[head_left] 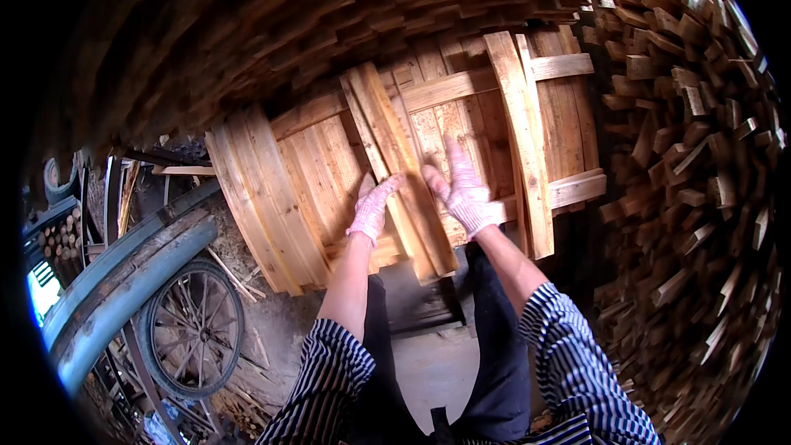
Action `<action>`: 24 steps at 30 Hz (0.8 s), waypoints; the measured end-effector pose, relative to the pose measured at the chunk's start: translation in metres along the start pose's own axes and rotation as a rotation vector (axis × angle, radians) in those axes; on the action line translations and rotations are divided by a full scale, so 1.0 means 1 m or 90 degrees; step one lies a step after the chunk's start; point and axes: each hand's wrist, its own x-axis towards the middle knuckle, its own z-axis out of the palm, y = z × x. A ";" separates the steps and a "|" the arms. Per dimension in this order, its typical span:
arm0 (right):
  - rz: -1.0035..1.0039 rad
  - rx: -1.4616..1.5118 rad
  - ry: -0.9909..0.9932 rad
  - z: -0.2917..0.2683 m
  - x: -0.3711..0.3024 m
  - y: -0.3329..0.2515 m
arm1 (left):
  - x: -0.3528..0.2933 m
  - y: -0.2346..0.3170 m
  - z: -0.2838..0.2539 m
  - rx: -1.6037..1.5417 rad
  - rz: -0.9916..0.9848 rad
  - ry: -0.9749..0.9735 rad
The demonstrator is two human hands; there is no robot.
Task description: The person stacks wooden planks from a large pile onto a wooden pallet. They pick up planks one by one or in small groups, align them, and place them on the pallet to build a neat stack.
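Note:
A wooden pallet-like frame (pixel 449 89) of boards and crossbars lies before me. Across its middle runs a pair of narrow planks (pixel 404 181), their near ends projecting toward my legs. On the left edge of these planks rests my left hand (pixel 375 208), in a pale glove, its fingertips over the wood and its thumb apart. My right hand (pixel 466 196), gloved too, is just right of the same planks, thumb and fingers spread. I cannot tell whether it touches them. Another pair of planks (pixel 524 140) crosses the frame farther right, and several wider boards (pixel 262 198) lie at its left end.
Stacked wood pieces (pixel 684 140) rise on the right, and more stacked timber (pixel 329 12) spans the far side. At left stand a spoked wheel (pixel 194 330) with a dark tyre and a curved blue metal bar (pixel 140 280). Wood scraps (pixel 247 404) litter the ground.

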 end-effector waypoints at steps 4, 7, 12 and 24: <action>-0.021 -0.314 -0.007 0.071 -0.011 -0.018 | 0.010 0.003 -0.024 0.021 -0.004 -0.004; -0.042 -0.247 0.041 0.092 -0.016 -0.024 | 0.006 -0.002 -0.058 0.107 0.092 0.045; 0.037 -0.224 0.035 0.079 -0.031 -0.029 | -0.046 0.016 -0.106 -0.016 0.094 0.090; 0.086 -0.098 0.053 0.160 -0.057 -0.077 | -0.041 0.033 -0.286 0.055 0.128 0.189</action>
